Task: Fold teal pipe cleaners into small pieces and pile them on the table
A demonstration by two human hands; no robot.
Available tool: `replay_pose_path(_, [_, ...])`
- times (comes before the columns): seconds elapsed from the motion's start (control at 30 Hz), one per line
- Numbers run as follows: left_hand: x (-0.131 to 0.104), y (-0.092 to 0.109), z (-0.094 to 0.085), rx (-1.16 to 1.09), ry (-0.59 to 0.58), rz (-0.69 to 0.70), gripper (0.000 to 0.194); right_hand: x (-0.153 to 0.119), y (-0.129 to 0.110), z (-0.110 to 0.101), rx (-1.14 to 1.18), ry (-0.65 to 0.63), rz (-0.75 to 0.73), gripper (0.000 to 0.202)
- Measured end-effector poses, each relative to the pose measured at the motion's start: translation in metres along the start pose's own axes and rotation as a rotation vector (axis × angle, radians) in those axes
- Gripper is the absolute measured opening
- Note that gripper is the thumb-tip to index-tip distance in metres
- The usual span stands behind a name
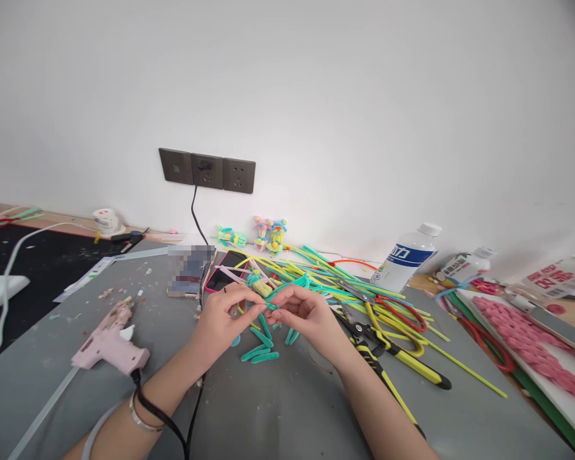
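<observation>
Slipping looks the likeliest fault for the teal fuzzy stem (pixel 271 306) at the frame's centre, since only fingertips hold it; a dropping wrist could also scatter the short teal pieces (pixel 265 358) just below centre. The left hand (pixel 227 314) and right hand (pixel 306 317) both pinch the stem, thumbs against forefingers.

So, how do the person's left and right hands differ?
The left hand wears a dark ring; the right hand shows none. A silver bracelet circles the left arm, while the right arm looks bare. Both hands pinch teal fuzzy wire.
</observation>
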State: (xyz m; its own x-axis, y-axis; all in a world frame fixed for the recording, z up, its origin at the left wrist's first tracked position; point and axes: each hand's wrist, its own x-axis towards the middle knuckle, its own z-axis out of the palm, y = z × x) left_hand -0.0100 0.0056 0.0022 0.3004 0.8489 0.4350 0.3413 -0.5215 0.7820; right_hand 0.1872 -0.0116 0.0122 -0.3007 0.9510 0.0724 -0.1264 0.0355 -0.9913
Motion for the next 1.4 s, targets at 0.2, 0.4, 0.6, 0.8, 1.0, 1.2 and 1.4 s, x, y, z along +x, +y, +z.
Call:
replay_pose_path(0.2, [0.0, 0.005, 0.0, -0.028, 0.016, 0.004, 0.014, -0.001, 0.005, 0.004, -0.17, 0.088, -0.094, 0.028])
replay_pose_path(0.4, [0.0, 0.009, 0.0, -0.032, 0.016, -0.003, 0.014, -0.004, 0.004, 0.007, -0.356, 0.109, -0.196, 0.028])
replay_pose_path(0.6, [-0.002, 0.008, 0.002, -0.134, -0.017, -0.042, 0.013, -0.006, 0.0, 0.005, -0.322, 0.099, -0.195, 0.033])
replay_pose_path(0.8, [-0.001, 0.002, 0.002, -0.142, 0.067, 0.033, 0.009, -0.002, -0.001, 0.002, -0.207, 0.126, -0.139, 0.038])
replay_pose_path(1.0, [0.002, -0.004, 0.002, -0.021, 0.019, 0.0, 0.011, 0.002, -0.002, -0.017, -0.433, 0.155, -0.201, 0.027])
replay_pose_path(1.2, [0.003, -0.003, 0.004, 0.022, -0.125, -0.085, 0.01, 0.003, 0.002, -0.047, -0.995, -0.077, -0.292, 0.015])
replay_pose_path(1.4, [0.004, 0.002, 0.003, -0.04, -0.124, -0.092, 0.012, 0.004, 0.018, -0.043, -1.277, -0.077, -0.247, 0.018])
